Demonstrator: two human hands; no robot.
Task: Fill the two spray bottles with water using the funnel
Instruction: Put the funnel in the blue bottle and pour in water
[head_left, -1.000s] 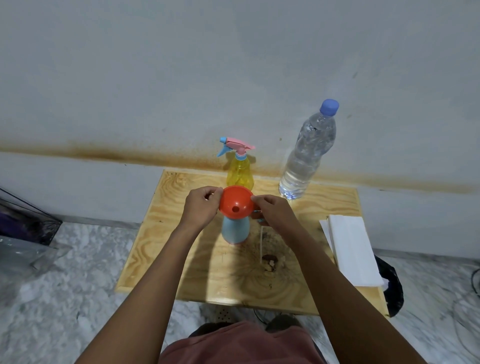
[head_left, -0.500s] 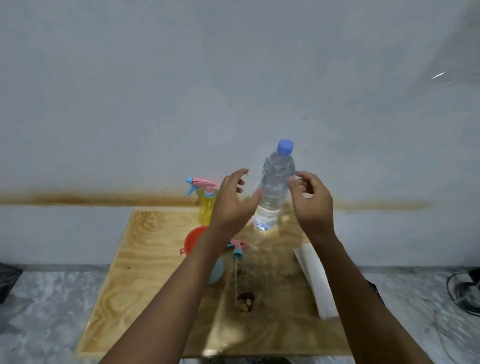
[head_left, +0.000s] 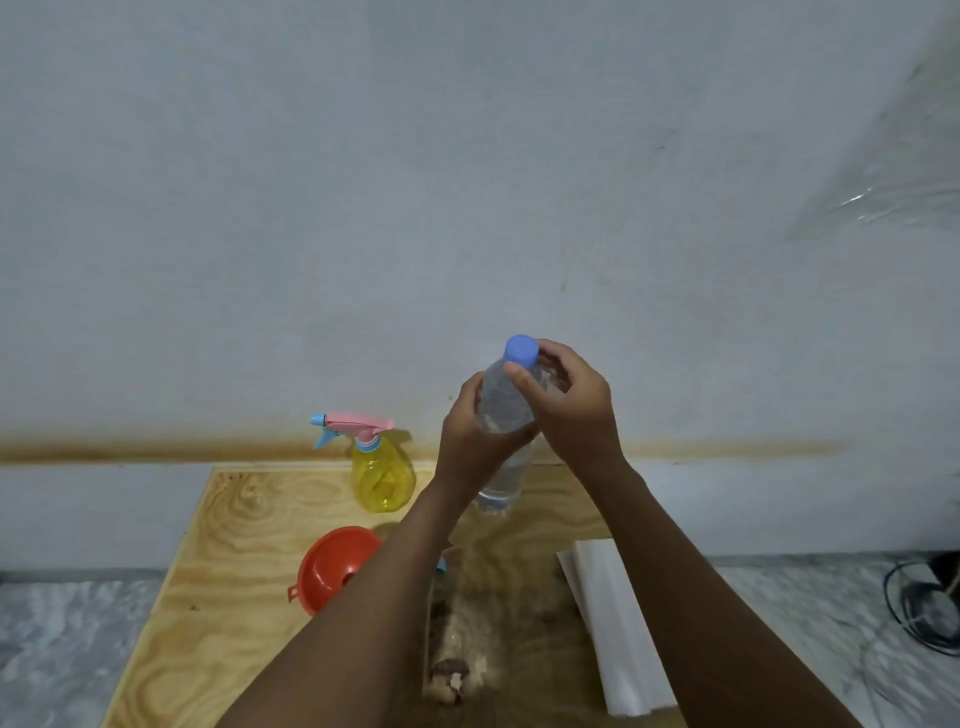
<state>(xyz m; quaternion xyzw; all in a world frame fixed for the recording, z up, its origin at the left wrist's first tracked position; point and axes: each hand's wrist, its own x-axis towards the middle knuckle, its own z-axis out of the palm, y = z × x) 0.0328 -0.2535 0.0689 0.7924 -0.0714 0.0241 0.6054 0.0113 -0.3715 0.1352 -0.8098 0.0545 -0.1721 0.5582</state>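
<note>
Head view: water bottle (head_left: 503, 415) now lifted off table (head_left: 244, 561), centre frame; left hand (head_left: 475, 441) wrapped round its body, right hand (head_left: 569, 400) pinching blue cap (head_left: 521, 349). Earlier, both hands open beside it. Orange funnel (head_left: 335, 564) lower left; yellow spray bottle (head_left: 382, 470) behind.

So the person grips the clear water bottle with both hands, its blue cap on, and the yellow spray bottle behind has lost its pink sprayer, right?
Not quite. In the head view the yellow spray bottle still wears its pink sprayer. The rest holds: left hand and right hand grip the water bottle, blue cap on.
</note>
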